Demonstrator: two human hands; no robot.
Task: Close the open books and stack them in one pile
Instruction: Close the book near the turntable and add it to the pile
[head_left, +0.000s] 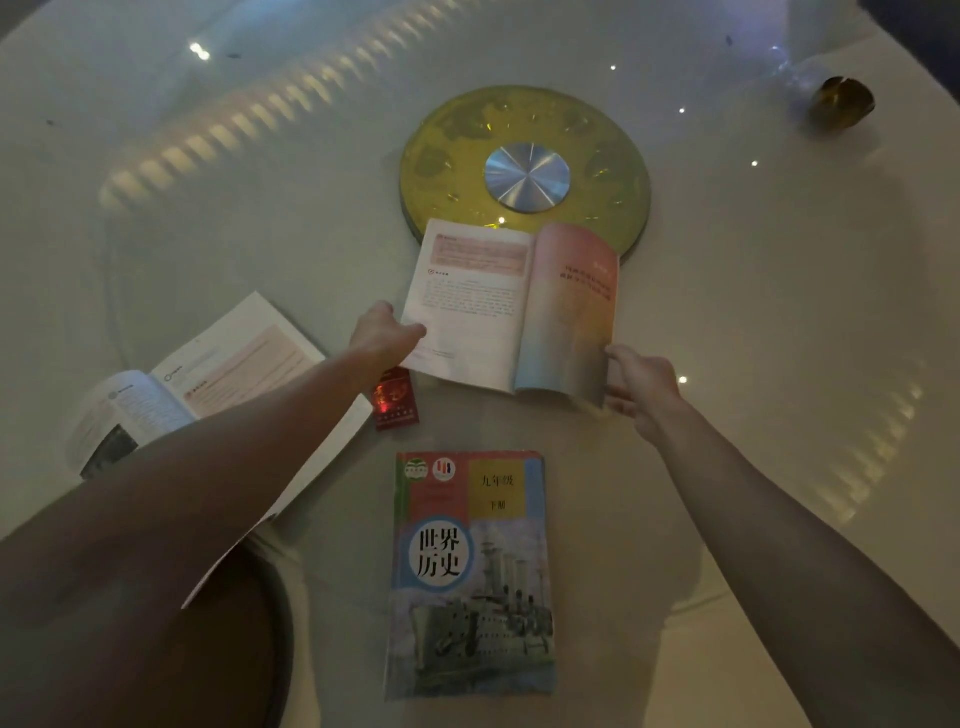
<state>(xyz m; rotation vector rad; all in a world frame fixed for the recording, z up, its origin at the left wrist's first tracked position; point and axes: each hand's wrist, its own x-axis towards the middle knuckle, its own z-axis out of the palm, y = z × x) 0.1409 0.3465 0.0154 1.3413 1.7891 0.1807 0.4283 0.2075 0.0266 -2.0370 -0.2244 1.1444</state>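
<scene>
An open book (511, 306) with a pink and orange right page lies in the middle of the table. My left hand (382, 332) grips its left page edge with the thumb on top. My right hand (641, 387) holds the lower corner of its right page, which is lifted slightly. A closed history textbook (470, 574) with a warship on its cover lies flat near me. A second open book (218, 395) lies at the left, partly hidden under my left forearm.
A small red pack (396, 399) lies between the books. A yellow disc with a silver hub (524, 166) sits under the glass table top (753, 291) behind the open book. A small brown object (841, 106) stands at the far right.
</scene>
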